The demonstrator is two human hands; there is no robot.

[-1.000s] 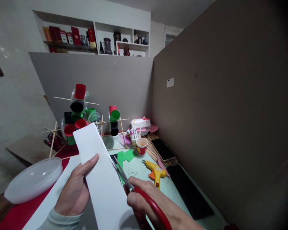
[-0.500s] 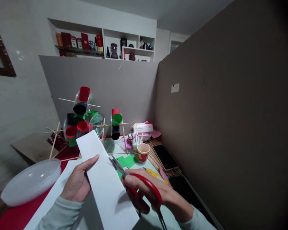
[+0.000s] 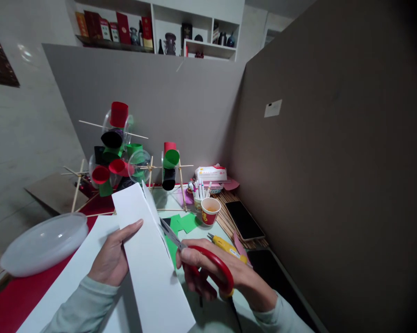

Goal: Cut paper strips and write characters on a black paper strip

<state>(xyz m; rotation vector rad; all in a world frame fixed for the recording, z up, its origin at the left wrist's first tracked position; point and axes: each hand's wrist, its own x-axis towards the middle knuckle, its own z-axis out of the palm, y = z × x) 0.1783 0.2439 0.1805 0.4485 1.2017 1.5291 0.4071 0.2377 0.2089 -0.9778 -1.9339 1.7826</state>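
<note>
My left hand grips a long folded piece of white cardboard, its thumb flat on the face and its fingers behind. Held in my right hand is a pair of scissors with red handles. Their blades lie at the cardboard's right edge, where a narrow flap stands away near the top. Whether the blades are closed on the cardboard is hard to make out. Beneath the left forearm lies a larger white sheet.
Behind stands a stick frame with red, green and black paper tubes. A paper cup, green paper pieces, a yellow-handled tool and a phone lie to the right. A translucent white lid-like dish sits left.
The view has tipped downward, so the background sits higher. The flap at the cardboard's upper right edge now stands out farther. Both hands keep their hold.
</note>
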